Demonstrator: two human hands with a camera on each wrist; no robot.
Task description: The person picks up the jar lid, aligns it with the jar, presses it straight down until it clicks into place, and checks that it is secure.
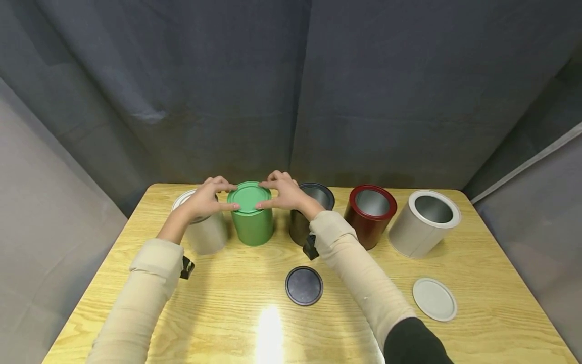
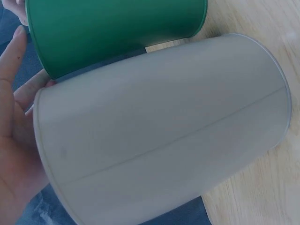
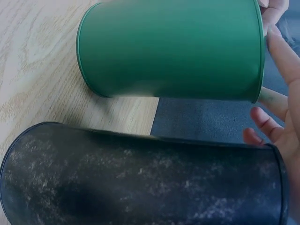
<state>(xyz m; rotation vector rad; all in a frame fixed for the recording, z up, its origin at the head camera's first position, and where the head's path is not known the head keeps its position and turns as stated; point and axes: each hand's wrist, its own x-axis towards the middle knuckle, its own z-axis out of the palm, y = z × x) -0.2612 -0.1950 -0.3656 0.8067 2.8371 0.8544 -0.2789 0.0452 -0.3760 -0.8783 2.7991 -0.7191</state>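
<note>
Evidently the green lid (image 1: 249, 197) is the piece being worked: it lies on top of the green can (image 1: 252, 230), which stands upright toward the back of the table (image 1: 236, 313), between the pale can (image 1: 210, 237) and the dark can (image 1: 298, 227).

Left grip (image 1: 204, 200): thumb and forefinger spread well apart, tips touching the lid's left side, near and far; not wrapped round it. Right grip (image 1: 286, 194): mirrored on the right side. Whether the lid is fully seated, cannot tell.

Judgement: four contacts around the edge suit an even push. Load both sides together, straight down, lid kept level; one-sided force would likely tilt it. Mind the neighbouring cans, both close under the wrists.
</note>
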